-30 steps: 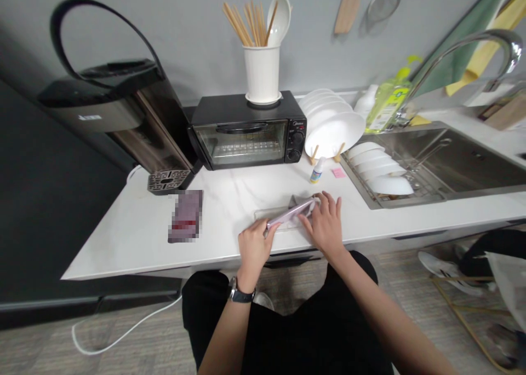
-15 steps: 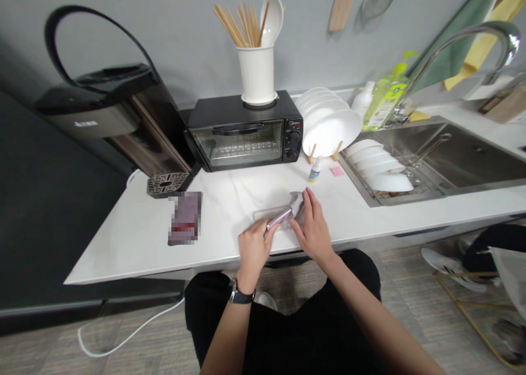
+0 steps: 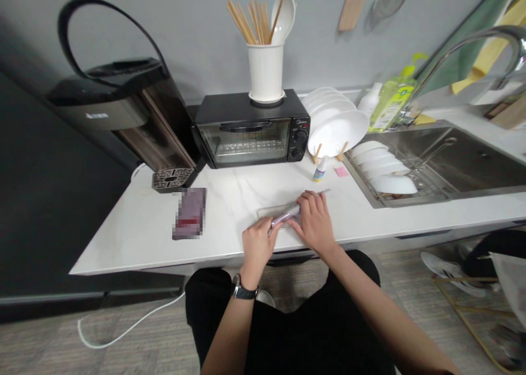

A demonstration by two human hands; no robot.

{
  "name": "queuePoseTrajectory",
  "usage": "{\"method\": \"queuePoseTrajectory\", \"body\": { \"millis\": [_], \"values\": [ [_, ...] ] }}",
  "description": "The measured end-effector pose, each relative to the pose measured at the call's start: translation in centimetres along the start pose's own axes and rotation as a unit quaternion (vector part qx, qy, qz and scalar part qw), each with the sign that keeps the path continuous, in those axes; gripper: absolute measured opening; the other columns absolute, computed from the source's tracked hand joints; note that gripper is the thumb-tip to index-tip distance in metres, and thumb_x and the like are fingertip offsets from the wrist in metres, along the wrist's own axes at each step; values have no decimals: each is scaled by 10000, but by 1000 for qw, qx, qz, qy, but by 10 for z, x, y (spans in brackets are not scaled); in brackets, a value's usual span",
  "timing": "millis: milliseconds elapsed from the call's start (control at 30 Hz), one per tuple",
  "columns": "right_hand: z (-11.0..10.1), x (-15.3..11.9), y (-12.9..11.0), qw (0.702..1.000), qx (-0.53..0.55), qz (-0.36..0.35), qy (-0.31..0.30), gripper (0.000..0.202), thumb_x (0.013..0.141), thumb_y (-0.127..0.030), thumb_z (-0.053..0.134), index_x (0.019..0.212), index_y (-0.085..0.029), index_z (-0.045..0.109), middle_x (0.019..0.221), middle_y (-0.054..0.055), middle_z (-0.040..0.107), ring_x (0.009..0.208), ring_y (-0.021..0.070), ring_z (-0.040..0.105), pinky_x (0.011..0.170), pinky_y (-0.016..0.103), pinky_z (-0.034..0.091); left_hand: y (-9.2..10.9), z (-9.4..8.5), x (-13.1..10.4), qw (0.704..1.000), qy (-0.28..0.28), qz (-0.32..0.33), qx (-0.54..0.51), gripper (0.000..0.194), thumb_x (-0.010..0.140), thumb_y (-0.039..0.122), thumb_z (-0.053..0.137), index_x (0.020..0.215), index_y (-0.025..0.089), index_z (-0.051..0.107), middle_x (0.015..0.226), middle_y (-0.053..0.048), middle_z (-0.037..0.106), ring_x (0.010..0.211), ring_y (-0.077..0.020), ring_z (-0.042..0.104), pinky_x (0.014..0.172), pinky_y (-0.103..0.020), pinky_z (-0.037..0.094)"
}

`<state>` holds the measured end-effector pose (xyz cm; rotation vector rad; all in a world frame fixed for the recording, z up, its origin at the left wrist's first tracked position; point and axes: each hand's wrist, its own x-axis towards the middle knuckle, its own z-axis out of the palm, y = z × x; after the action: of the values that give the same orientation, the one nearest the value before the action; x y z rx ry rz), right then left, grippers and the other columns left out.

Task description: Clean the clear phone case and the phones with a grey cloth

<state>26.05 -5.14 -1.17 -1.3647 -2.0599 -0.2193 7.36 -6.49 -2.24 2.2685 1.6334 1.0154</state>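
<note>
At the counter's front edge, my left hand point(image 3: 260, 243) is closed on the left end of a thin, shiny silvery-lilac object point(image 3: 284, 216); its kind is unclear. My right hand point(image 3: 315, 221) has its fingers curled over the right part of the same object, with the thumb stretched along the near side. The object slants up to the right, and its thin tip shows past my right fingers. Beneath it lies a clear, shallow rectangular piece point(image 3: 263, 212), mostly covered by the hands. Beyond my right hand a small white bottle point(image 3: 320, 168) stands near a pink note point(image 3: 341, 171).
A blurred-out purplish flat item point(image 3: 191, 213) lies left on the white counter point(image 3: 230, 194). Behind are a drinks machine point(image 3: 135, 117), a toaster oven point(image 3: 250, 139) bearing a white utensil cup point(image 3: 266, 71), and racked plates point(image 3: 337, 131). Bowls point(image 3: 384, 169) sit in the sink point(image 3: 468, 156) at right.
My right fingers, stretched out flat before, are now curled over the object. Its broad silvery face has turned to a thin edge. The view has shifted slightly.
</note>
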Motion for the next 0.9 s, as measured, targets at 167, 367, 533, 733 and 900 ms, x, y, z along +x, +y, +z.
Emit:
{"method": "queuePoseTrajectory", "body": {
  "millis": [167, 367, 533, 733, 900],
  "values": [
    [16, -8, -51, 998, 22, -51, -28, 863, 1005, -812, 303, 1325, -66, 595, 1303, 245, 655, 1313, 403, 541, 1263, 643, 282, -10, 7, 0, 999, -20, -32, 13, 176, 951, 147, 638, 802, 192, 722, 762, -33, 760, 639, -164, 654, 612, -269, 390],
    [9, 2, -7, 998, -1, -54, -15, 825, 1019, -799, 265, 1274, -101, 623, 1257, 221, 676, 1254, 379, 570, 1235, 614, 331, -5, 3, 0, 999, -17, -37, 21, 165, 1004, 223, 633, 885, 197, 743, 793, -37, 771, 676, -168, 675, 627, -269, 386],
    [7, -6, -6, 999, -30, 15, 7, 849, 1005, -823, 243, 1232, -95, 616, 1299, 258, 641, 1379, 436, 491, 1237, 696, 264, 0, 3, 0, 1000, -15, -18, 7, 158, 1029, 310, 647, 1035, 208, 767, 945, -60, 812, 806, -190, 734, 665, -268, 416],
    [21, -9, -53, 997, 36, -59, -35, 907, 983, -842, 342, 1368, -58, 582, 1358, 252, 655, 1350, 397, 535, 1261, 640, 292, -9, 5, 1, 998, -25, -46, 38, 176, 919, 139, 620, 781, 199, 712, 747, -31, 759, 613, -165, 635, 604, -268, 387],
    [9, 1, -3, 1000, 7, -18, -5, 890, 975, -843, 340, 1292, -58, 616, 1298, 262, 667, 1297, 405, 561, 1236, 635, 346, -2, -1, 2, 999, -9, -26, 35, 183, 1006, 260, 623, 892, 195, 749, 822, -66, 790, 691, -190, 698, 630, -268, 397]
  ]
}}
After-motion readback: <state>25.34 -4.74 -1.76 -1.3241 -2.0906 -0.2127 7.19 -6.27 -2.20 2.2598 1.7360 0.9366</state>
